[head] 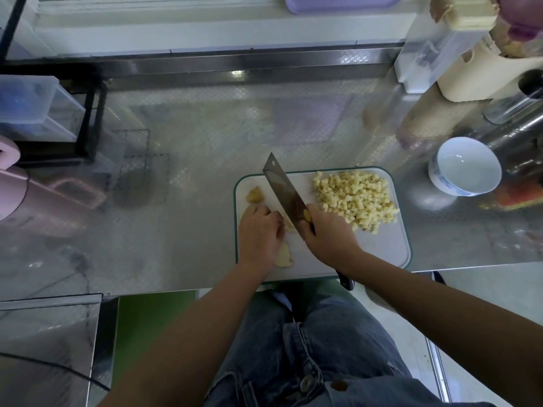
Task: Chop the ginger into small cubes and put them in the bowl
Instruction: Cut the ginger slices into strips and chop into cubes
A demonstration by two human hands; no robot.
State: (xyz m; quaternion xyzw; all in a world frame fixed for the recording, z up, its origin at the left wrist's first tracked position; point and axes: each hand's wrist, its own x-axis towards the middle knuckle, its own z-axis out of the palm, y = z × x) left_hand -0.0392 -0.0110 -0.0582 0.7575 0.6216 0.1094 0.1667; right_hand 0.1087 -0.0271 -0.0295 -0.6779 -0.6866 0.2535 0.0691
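Observation:
A white cutting board (388, 248) with a green rim lies at the counter's front edge. A pile of small yellow ginger cubes (355, 198) covers its far right part. My right hand (329, 233) grips the handle of a cleaver (282, 186), whose blade slants across the board. My left hand (260, 230) has curled fingers pressing down a ginger piece (289, 226) right beside the blade. One ginger chunk (255, 195) lies at the board's far left, another (284, 257) near my left wrist. An empty white bowl (465, 165) stands right of the board.
The steel counter (191, 171) stretches to the left. Metal containers (517, 127) and a cream appliance (482, 69) crowd the back right. A black rack with plastic boxes (41, 113) and a pink kettle (14, 195) stand at the left.

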